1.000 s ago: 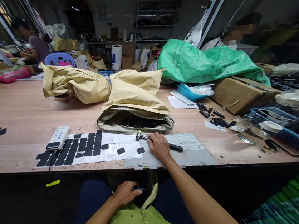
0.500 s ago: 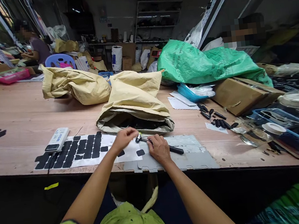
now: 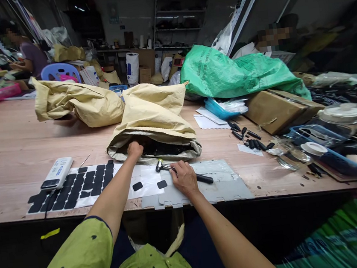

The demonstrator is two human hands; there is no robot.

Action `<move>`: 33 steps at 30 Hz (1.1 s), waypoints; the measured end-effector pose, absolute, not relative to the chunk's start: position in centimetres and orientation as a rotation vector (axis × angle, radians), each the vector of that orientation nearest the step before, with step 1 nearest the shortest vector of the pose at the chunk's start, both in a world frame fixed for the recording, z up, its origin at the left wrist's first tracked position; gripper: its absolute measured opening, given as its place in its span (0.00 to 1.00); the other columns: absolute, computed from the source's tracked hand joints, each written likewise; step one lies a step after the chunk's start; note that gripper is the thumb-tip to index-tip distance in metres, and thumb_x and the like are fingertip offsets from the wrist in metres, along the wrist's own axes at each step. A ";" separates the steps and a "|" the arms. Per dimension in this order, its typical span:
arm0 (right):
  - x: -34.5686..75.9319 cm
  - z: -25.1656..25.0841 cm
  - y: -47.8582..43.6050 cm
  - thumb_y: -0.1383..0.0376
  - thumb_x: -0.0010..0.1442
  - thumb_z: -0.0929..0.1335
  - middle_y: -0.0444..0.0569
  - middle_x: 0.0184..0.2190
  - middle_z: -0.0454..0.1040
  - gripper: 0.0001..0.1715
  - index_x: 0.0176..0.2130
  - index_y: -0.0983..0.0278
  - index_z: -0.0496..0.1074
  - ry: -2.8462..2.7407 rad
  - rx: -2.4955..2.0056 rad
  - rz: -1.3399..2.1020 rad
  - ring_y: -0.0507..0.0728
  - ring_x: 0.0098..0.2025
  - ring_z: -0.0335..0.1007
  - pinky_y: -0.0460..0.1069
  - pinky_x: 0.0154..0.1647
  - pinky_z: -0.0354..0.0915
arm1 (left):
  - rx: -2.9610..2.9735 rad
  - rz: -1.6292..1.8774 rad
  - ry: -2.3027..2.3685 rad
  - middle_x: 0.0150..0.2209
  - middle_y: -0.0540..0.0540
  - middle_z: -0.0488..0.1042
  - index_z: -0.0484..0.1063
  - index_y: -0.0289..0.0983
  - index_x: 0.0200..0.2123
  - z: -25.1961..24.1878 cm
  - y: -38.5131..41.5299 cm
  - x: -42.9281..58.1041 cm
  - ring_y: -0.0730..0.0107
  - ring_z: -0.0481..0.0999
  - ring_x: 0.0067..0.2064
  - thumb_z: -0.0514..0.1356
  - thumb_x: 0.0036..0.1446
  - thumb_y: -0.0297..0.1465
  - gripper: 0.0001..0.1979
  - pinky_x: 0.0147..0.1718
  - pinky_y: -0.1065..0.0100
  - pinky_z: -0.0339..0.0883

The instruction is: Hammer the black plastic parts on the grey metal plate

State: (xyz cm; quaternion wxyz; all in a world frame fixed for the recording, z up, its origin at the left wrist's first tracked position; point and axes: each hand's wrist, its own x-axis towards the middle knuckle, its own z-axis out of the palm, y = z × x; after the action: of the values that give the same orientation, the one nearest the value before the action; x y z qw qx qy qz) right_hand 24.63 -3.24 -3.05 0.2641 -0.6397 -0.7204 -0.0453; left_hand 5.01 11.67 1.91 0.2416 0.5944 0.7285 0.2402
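Observation:
My left hand (image 3: 134, 149) reaches into the open mouth of a tan paper sack (image 3: 154, 119) lying on the wooden table (image 3: 15, 148); its fingers are hidden inside among dark contents. My right hand (image 3: 183, 177) rests on a small hammer (image 3: 183, 172) with a black handle, fingers curled over its shaft, above a grey plastic sheet (image 3: 223, 185). Two loose black pads (image 3: 162, 184) lie on white backing paper just left of that hand.
Rows of black pads (image 3: 71, 189) sit on a white sheet beside a white handheld device (image 3: 56, 173). A second tan sack (image 3: 75, 102), a green bag (image 3: 236, 71), a cardboard box (image 3: 275, 110), small black parts (image 3: 253, 142) and trays crowd the right. Two other people sit behind.
My left hand rose from my lap, crossed the white sheet and went into the sack's mouth. My right hand stayed on the hammer. The view shifted slightly right.

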 end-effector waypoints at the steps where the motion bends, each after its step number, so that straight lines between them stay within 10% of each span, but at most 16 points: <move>1: 24.6 -3.1 -3.2 0.64 0.61 0.65 0.48 0.36 0.69 0.08 0.41 0.61 0.72 -1.944 -1.729 -0.117 0.57 0.39 0.60 0.51 0.39 0.54 | 1.643 0.656 2.004 0.41 0.33 0.77 0.76 0.34 0.35 2.1 11.2 4.8 0.46 0.73 0.51 0.61 0.56 0.34 0.09 0.47 0.57 0.64; 9: 24.6 -3.1 -3.2 0.64 0.62 0.65 0.49 0.36 0.69 0.08 0.40 0.61 0.73 -1.942 -1.721 -0.107 0.57 0.39 0.60 0.51 0.39 0.54 | 2.142 0.903 1.439 0.37 0.46 0.75 0.74 0.39 0.37 1.8 1.7 2.2 0.62 0.68 0.43 0.56 0.62 0.37 0.10 0.45 0.62 0.61; 33: 23.7 -1.4 -5.6 0.61 0.67 0.60 0.49 0.38 0.75 0.16 0.46 0.59 0.75 -1.802 -1.574 0.021 0.56 0.42 0.69 0.49 0.42 0.62 | 2.149 0.743 1.382 0.34 0.47 0.75 0.78 0.39 0.34 -1.3 -2.2 1.5 0.61 0.68 0.42 0.69 0.49 0.34 0.09 0.42 0.63 0.61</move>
State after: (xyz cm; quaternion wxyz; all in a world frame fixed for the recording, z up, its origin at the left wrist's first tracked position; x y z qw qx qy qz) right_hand 23.66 -5.60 -1.41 0.3658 -0.6123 -0.7009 0.0081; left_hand 1.48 -2.22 -1.25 0.2379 0.7844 0.5046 0.2711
